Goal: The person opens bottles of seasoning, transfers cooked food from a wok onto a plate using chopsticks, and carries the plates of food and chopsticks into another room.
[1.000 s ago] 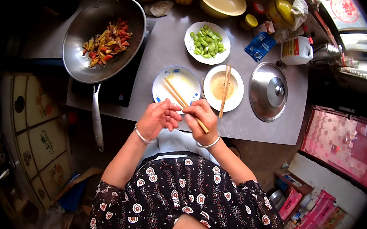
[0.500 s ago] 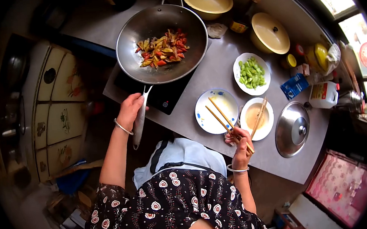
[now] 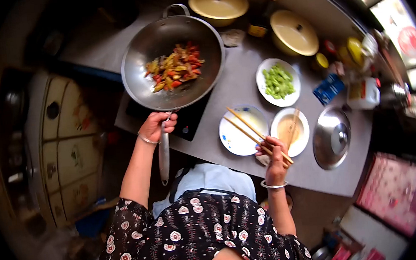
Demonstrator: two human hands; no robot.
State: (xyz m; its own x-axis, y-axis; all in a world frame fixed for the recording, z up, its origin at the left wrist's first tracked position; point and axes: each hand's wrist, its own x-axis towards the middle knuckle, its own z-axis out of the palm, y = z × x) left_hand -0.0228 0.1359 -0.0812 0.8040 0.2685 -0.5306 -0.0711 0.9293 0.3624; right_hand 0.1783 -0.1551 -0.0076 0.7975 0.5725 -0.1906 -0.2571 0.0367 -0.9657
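My left hand (image 3: 157,126) is closed round the upper end of the handle of a steel wok (image 3: 136,82), which holds cooked red and yellow-green pieces (image 3: 175,69). Between the fingers of my right hand (image 3: 275,161) is a pair of wooden chopsticks (image 3: 248,127), their tips over a white plate with a blue-patterned rim (image 3: 228,140). Just right of it stands a white bowl (image 3: 305,137) with brownish liquid and a wooden utensil (image 3: 293,129). Behind these sits a white plate (image 3: 262,84) of chopped green vegetable (image 3: 278,82).
A steel lid (image 3: 332,137) lies at the right of the counter. Farther back are two cream lidded pots (image 3: 218,3), a dark bottle (image 3: 260,18), a blue packet (image 3: 329,89) and a white jug (image 3: 363,94). Under the wok is a black cooktop (image 3: 187,119).
The whole view has shifted and turned slightly. My left hand has moved closer to the wok's rim, its fingers now wrapped over the handle's upper end. My right hand still holds the chopsticks.
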